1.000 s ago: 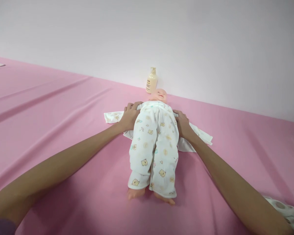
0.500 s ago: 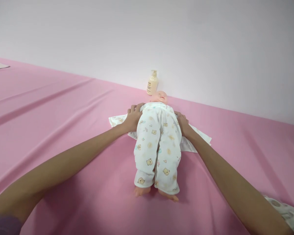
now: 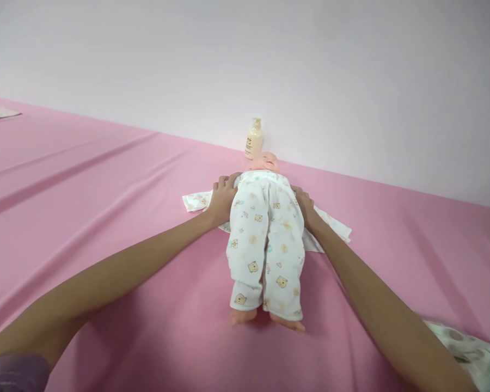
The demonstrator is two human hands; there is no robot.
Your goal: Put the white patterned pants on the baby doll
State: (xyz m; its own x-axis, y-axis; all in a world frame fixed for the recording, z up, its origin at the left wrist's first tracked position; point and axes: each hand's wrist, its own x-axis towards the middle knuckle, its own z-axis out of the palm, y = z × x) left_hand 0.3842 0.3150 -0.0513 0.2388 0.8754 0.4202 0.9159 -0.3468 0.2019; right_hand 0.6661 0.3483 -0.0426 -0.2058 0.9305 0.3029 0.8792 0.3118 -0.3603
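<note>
A baby doll lies on its back with its head away from me and its feet toward me. Printed white baby pants cover its legs up to the trunk, and the bare feet stick out of the cuffs. My left hand is closed against the doll's left-hand side in view, near the pants' waist. On the opposite side my right hand presses in the same way, its fingers partly hidden behind the pants. A white printed baby shirt is spread beneath the doll, its sleeves reaching out on both sides.
A cream pump bottle stands behind the doll's head, close to the pale wall. Pink sheeting with creases covers the surface. Printed cloth lies at lower right, and a flat pale item at far left.
The doll's legs and feet have shifted slightly right and away from me. Both hands remain at its sides. The left part of the shirt shows a little less beside my left wrist.
</note>
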